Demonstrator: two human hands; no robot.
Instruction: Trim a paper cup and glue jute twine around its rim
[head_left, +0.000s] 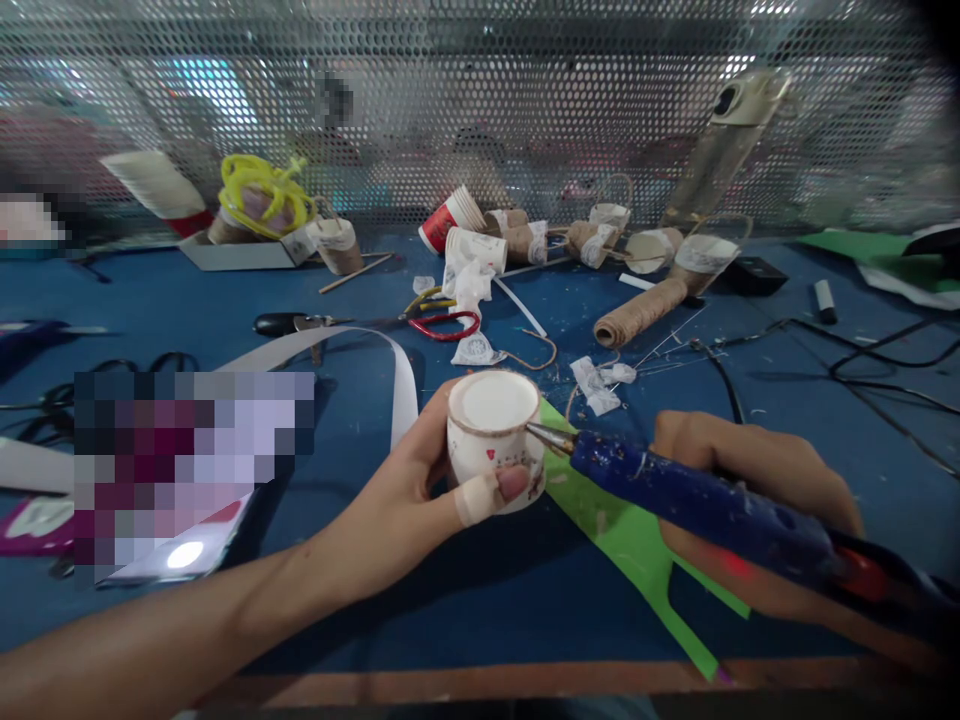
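Paper cup (487, 465) sits in your left hand (416, 490), fingers and thumb wrapped round it, above the worktop (375, 630); your right hand (757, 465) grips a blue glue gun (697, 495), nozzle at the rim. Green paper (611, 520) lies between your hands.

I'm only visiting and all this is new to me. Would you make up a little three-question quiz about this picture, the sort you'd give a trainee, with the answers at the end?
1. What does the right hand hold?
2. True or false: the left hand is holding the scissors.
3. What colour is the sheet lying on the table between the two hands?
A) red
B) green
C) yellow

Key:
1. A blue tool with a metal tip.
2. False; it holds a cup.
3. B
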